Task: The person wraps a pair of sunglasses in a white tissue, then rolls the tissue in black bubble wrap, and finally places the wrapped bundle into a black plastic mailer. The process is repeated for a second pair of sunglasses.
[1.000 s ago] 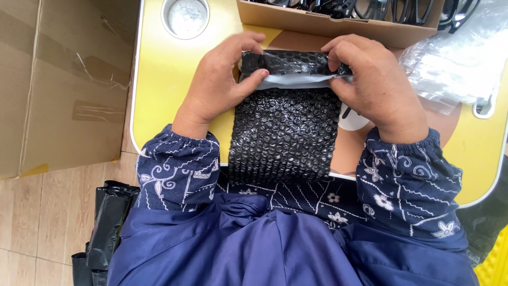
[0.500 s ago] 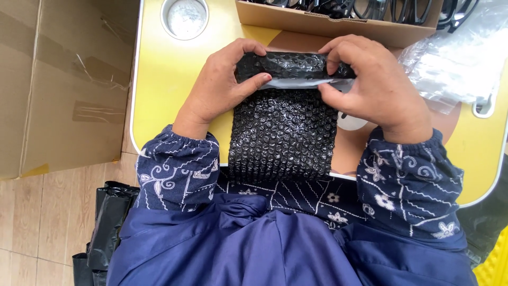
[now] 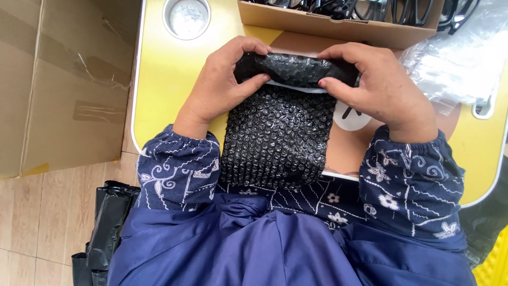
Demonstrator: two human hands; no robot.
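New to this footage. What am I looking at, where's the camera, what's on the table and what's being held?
There is no machine here: a person works with two bare hands. The single picture comes from a camera worn on their head, looking down over their lap.

The left hand and right hand each grip one end of a rolled-up part of a black bubble-wrap sheet, which trails off the near edge of a small yellow table.

Also on the table: a cardboard tray of dark-framed glasses at the far edge, clear plastic bags on the right, and a round recess. A large cardboard box stands on the left.
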